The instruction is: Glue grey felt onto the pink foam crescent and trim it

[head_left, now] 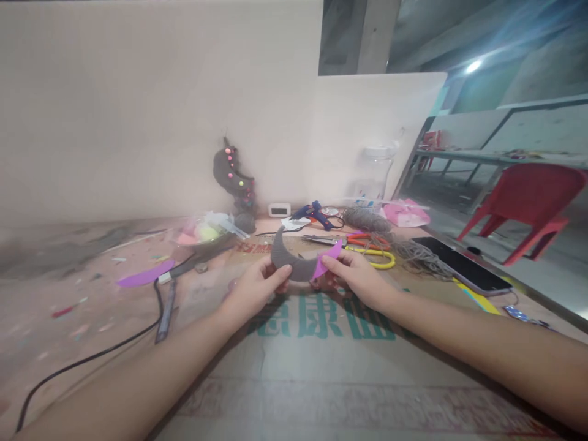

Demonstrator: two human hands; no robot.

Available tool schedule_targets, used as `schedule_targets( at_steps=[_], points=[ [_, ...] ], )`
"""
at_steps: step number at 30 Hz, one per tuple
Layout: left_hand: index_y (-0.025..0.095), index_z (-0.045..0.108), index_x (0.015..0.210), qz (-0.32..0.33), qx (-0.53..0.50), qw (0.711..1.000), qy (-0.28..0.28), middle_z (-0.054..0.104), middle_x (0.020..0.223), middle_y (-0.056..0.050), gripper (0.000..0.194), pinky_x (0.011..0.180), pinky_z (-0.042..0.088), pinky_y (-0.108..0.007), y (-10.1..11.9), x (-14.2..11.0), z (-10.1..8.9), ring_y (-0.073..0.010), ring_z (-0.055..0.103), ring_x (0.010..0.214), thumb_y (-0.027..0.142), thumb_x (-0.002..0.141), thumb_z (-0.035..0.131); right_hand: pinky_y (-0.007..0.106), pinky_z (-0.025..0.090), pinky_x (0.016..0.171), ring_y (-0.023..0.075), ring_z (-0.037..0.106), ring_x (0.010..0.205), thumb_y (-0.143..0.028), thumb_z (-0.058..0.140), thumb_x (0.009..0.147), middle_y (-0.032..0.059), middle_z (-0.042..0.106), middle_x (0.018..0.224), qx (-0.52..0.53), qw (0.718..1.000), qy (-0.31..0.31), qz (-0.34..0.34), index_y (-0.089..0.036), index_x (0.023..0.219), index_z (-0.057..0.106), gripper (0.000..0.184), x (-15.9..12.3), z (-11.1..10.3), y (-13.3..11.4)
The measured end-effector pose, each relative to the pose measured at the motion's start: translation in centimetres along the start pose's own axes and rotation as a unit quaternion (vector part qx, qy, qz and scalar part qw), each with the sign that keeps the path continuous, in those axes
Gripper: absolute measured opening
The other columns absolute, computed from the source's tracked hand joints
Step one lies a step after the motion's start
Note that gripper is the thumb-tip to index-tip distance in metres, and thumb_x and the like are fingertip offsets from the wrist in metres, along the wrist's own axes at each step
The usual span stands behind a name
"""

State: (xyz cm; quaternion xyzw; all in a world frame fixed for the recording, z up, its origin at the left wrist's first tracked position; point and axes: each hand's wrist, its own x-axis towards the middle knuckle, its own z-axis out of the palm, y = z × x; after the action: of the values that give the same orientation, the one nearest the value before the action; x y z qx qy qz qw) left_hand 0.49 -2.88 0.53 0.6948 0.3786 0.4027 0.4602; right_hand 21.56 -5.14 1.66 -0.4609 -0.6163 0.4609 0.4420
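Note:
A crescent moon shape (297, 264) is held up over the printed cardboard, mostly covered in grey yarn, with a bare purple end (331, 257) at its right. My left hand (258, 286) is closed on the grey lower left curve, thumb in front and fingers behind. With thumb and fingers, my right hand (361, 278) pinches the crescent by the purple end. Just behind the right hand lie yellow-handled scissors (384, 260) and orange-handled scissors (370, 239). Loose grey yarn (416, 254) trails to their right, below a grey yarn ball (366, 218).
A blue glue gun (316, 214) and small white digital display (279, 210) stand at the back. A finished-looking grey crescent with pompoms (227, 168) is by the wall. A phone (463, 266) lies right. Left are a purple piece (146, 273), utility knife (166, 311) and black cable (92, 358).

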Motion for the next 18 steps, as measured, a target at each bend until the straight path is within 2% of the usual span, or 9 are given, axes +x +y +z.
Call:
schedule_targets(
  at_steps=[4,8,14,18],
  points=[
    [0.017,0.05,0.075,0.001,0.025,1.0,-0.003,0.053,0.059,0.004,0.026,0.057,0.037,-0.023,-0.13,-0.09,-0.06,-0.0102,0.049,0.057,0.041,0.083,0.056,0.02,0.036,0.046,0.0081,0.048,0.05,-0.051,0.064,0.075,0.0013,0.063,0.061,0.018,1.0,-0.013,0.0,-0.014,0.076,0.063,0.037,-0.1,-0.08,0.08],
    [0.016,0.051,0.076,-0.001,0.044,0.999,-0.02,0.054,0.061,0.003,0.026,0.058,0.038,-0.023,-0.1,-0.27,-0.02,-0.0107,0.049,0.059,0.04,0.084,0.055,0.018,0.032,0.04,0.0082,0.049,0.048,-0.047,0.064,0.076,0.0023,0.066,0.063,0.026,0.999,-0.013,0.013,-0.014,0.09,0.065,0.036,-0.13,-0.07,0.12],
    [0.016,0.053,0.077,-0.002,0.04,0.999,-0.036,0.053,0.063,0.003,0.023,0.058,0.038,-0.022,0.42,-0.45,0.2,-0.0104,0.049,0.059,0.038,0.083,0.056,0.017,0.032,0.039,0.006,0.044,0.044,-0.045,0.065,0.075,0.0006,0.064,0.059,0.007,1.0,-0.003,0.015,-0.014,0.08,0.063,0.031,-0.09,0.01,-0.01],
    [0.016,0.051,0.075,0.001,0.033,0.999,-0.027,0.053,0.061,0.004,0.026,0.057,0.038,-0.022,0.0,-0.25,-0.05,-0.0099,0.049,0.057,0.041,0.084,0.056,0.018,0.034,0.041,0.0081,0.05,0.048,-0.055,0.059,0.079,0.002,0.063,0.06,0.039,0.999,-0.012,0.016,-0.014,0.074,0.062,0.041,0.03,-0.1,0.26]
  ],
)
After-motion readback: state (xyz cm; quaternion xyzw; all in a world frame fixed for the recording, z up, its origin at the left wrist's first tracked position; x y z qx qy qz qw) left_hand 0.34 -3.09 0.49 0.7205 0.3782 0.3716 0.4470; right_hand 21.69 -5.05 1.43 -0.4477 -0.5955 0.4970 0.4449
